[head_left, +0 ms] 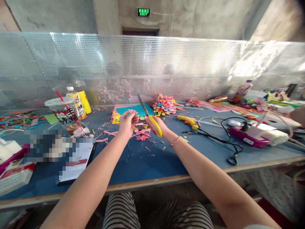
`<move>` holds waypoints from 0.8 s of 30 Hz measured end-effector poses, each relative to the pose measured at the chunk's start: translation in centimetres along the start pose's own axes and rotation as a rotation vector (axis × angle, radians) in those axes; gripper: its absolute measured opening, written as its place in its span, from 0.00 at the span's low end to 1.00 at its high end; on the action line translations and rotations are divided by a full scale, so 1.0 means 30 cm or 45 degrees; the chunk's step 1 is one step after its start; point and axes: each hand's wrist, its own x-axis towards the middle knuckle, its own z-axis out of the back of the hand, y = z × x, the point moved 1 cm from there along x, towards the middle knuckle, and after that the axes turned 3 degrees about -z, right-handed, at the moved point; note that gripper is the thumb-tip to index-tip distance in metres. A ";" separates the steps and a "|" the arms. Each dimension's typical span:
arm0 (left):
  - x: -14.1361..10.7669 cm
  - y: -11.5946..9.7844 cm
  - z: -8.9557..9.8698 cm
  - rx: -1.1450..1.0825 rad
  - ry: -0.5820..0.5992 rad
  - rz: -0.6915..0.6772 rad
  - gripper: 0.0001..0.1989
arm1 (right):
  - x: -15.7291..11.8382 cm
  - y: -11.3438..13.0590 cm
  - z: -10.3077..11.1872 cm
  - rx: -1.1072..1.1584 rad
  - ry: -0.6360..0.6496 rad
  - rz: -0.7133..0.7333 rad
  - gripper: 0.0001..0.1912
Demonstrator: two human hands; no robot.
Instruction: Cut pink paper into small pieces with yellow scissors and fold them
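Pink paper piece (132, 111) pinched in closed fingertips of left hand (127, 124), above blue tabletop (143, 171). Yellow-handled scissors (145, 108) gripped in right hand (156, 123), fingers closed round handles, blades pointed up and away, apart from paper; blade opening can't be told. Step judged as handling of small paper between cuts. For any cut, paper would need to be held steady and blades turned to its edge, clear of fingertips. Pink scraps (142, 137) strewn below hands; teal sheet (124, 110) and pink paper cluster (164, 104) lie beyond, perforated screen (143, 63) farther back.
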 end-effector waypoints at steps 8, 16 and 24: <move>0.006 -0.002 0.010 -0.072 -0.034 0.016 0.04 | 0.032 -0.051 0.011 0.152 -0.037 -0.081 0.27; 0.024 0.010 0.020 0.057 -0.102 -0.195 0.11 | 0.008 -0.031 -0.012 0.172 0.077 0.024 0.26; 0.005 -0.009 0.009 -0.044 -0.089 -0.119 0.07 | -0.032 0.005 -0.009 0.219 0.283 0.021 0.24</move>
